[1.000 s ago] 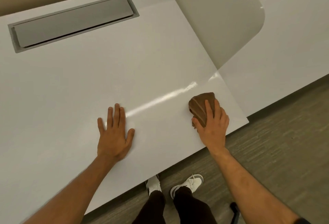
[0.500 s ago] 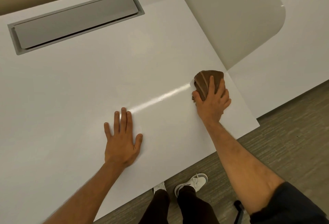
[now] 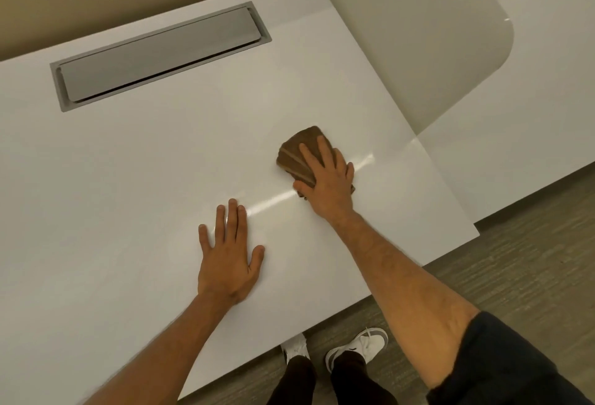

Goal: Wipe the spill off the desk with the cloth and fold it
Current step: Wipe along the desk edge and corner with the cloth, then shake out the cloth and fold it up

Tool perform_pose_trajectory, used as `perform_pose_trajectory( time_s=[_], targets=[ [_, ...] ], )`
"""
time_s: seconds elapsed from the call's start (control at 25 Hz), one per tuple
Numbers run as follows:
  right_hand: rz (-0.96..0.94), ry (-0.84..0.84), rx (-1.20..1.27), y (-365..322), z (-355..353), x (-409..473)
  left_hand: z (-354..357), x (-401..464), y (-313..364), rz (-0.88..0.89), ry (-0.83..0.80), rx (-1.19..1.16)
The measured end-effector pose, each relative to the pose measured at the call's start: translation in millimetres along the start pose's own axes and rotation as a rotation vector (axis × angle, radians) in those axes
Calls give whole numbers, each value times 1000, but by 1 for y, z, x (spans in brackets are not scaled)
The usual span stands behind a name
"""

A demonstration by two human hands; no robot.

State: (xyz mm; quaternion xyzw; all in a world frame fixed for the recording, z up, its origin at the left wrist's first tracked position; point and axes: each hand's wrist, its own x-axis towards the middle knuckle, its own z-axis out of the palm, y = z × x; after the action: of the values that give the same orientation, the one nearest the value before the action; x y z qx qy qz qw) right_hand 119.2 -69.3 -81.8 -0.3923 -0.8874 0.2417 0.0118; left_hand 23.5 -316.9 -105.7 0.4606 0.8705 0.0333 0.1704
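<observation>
A bunched brown cloth with lighter stripes lies on the white desk, right of centre. My right hand presses down on it, fingers spread over its near half, so part of the cloth is hidden. My left hand rests flat on the desk with fingers apart, nearer the front edge and to the left of the cloth, holding nothing. A thin shiny streak runs across the desk between the two hands and past the cloth. No spill is plainly visible.
A grey cable hatch is set into the desk at the back left. A pale divider panel and a second white desk stand to the right. The desk's front edge runs diagonally above the floor and my shoes.
My right hand has slid the cloth away from the front right corner, first farther back, then leftward toward the desk's middle. My left hand has stayed flat in place.
</observation>
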Motion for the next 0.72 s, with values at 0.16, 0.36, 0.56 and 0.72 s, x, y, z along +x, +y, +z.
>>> perform_pose_trajectory(
  time_s=[0.16,0.36,0.56,0.72],
  targets=[
    [-196,-121,-33,-8,2,-55,-1,-2,-3,30,6,-30],
    [-170,-317,51,12,-16,-114,-17,7,-6,-9,-176,-81],
    [164,-337,531,25,-68,-174,-59,-15,14,-60,-302,-155],
    [351,-328,831,38,-127,-218,-79,-68,81,-158,-215,-462]
  ],
)
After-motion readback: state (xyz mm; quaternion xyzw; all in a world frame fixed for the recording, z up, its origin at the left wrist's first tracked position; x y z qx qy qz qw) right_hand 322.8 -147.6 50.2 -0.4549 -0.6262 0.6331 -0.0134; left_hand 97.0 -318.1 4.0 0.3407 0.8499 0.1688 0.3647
